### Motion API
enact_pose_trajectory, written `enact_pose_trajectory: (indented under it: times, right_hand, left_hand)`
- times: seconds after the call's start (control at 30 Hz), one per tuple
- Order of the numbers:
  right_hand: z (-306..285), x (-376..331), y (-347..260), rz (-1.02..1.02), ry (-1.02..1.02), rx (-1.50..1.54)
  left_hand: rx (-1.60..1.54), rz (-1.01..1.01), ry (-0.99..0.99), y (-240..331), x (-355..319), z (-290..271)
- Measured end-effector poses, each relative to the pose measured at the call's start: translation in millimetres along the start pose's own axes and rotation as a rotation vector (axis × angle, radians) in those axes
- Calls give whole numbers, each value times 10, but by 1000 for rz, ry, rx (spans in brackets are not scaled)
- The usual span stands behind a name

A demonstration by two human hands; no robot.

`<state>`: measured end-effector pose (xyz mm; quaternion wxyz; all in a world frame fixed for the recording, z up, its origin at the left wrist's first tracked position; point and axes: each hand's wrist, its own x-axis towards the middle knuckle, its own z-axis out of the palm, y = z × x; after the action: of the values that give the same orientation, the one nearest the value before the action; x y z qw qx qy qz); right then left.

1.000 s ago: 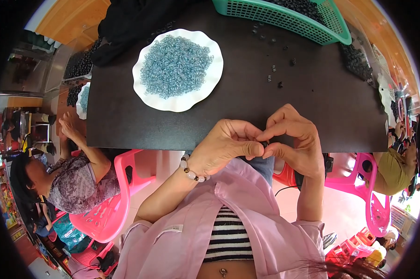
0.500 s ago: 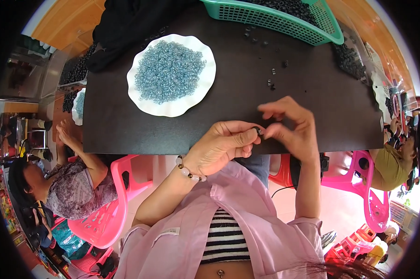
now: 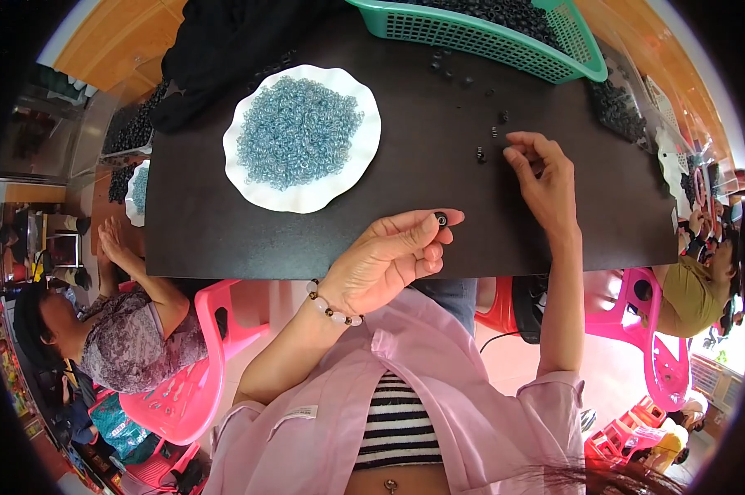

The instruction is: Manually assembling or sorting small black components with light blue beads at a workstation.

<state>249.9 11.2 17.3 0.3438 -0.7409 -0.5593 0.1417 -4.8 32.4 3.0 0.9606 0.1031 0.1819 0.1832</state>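
Observation:
My left hand (image 3: pixel 393 252), with a beaded bracelet (image 3: pixel 333 312) at its wrist, pinches a small round black ring-shaped piece (image 3: pixel 442 219) between thumb and forefinger. A lighter ring shows at the piece's centre. Farther out to the right, my right hand (image 3: pixel 547 181) hovers over the dark table (image 3: pixel 389 177), its thumb and curled forefinger slightly apart and nothing visible between them. Just left of those fingertips lie a little striped clear-and-dark piece (image 3: pixel 494 131) and a dark piece (image 3: pixel 481 153). A scalloped white plate (image 3: pixel 300 204) holds a heap of bluish clear rings (image 3: pixel 298 132).
At the far right stands a green basket (image 3: pixel 480 51) of black pieces, with several strays before it. Black cloth (image 3: pixel 215 58) covers the far left corner. Clear bins of black pieces (image 3: pixel 616 107) flank the table. A seated person (image 3: pixel 145 330) works to the left.
My right hand has left my left hand and reached outward to the small pieces on the table. My left hand has shifted slightly left and outward, still holding the black ring-shaped piece.

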Motion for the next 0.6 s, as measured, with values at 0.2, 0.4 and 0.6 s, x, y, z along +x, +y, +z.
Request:
enact_pose_trajectory:
  times: [0.2,0.4,0.6]
  right_hand:
    - [68,196,141,-31,33,-74]
    - [162,314,14,-167,-4,-132]
    - [251,300,12,-281,-52,-118]
  left_hand:
    - [8,8,8,-4,-6,-7]
    - [70,39,10,8,12,-13]
    - [77,88,27,38,20,-61]
